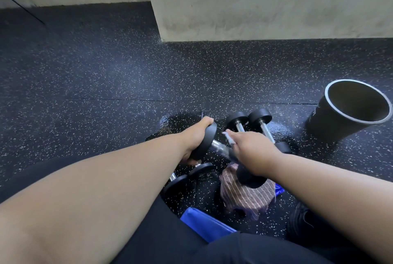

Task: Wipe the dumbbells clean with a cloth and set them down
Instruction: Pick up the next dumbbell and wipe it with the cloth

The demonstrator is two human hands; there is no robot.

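Note:
A black dumbbell (219, 146) with a chrome handle is held above the floor, tilted down to the right. My left hand (195, 136) grips its upper left head. My right hand (253, 151) closes over the handle near the lower right head, holding a pink striped cloth (244, 195) that hangs down below it. Two more dumbbells (239, 122) (265, 127) lie side by side on the floor just beyond my right hand. Another dumbbell (189, 175) lies on the floor under my left wrist, partly hidden.
A black open cylinder container (348, 112) stands tilted at the right. A wet shiny patch (180, 121) covers the speckled rubber floor near the dumbbells. A blue pad (204, 223) lies by my legs. A concrete pillar (255, 8) rises behind.

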